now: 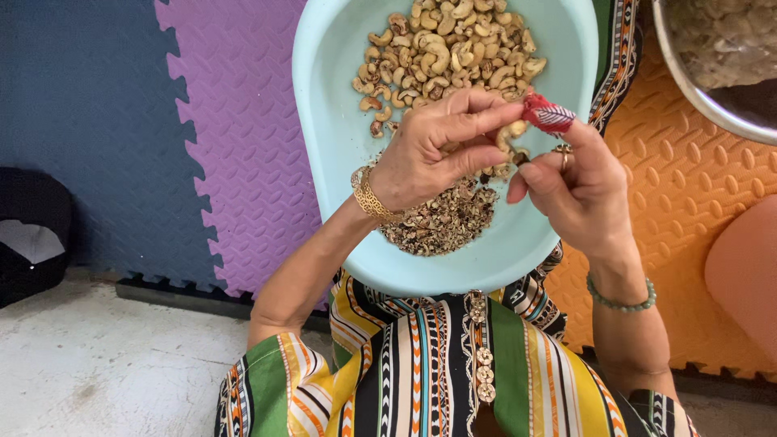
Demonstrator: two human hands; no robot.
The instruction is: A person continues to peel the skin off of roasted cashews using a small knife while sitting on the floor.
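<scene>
A light blue oval tray (332, 121) rests on my lap. Peeled cashew nuts (445, 48) are heaped at its far end, and brown skins and husk bits (445, 220) lie at the near end. My left hand (437, 150), with a gold bracelet on the wrist, pinches a cashew nut (511, 133) over the tray's middle. My right hand (579, 182) meets it there; its thumb is wrapped in red patterned cloth (549, 115), and a small tool tip seems to touch the nut. A ring and a green bead bracelet are on that hand.
Foam floor mats lie under the tray: dark blue (89, 105), purple (235, 121) and orange (688, 194). A metal bowl (712, 57) holding unpeeled nuts sits at the top right. A dark bag (28, 231) lies at the left, on a concrete floor (105, 364).
</scene>
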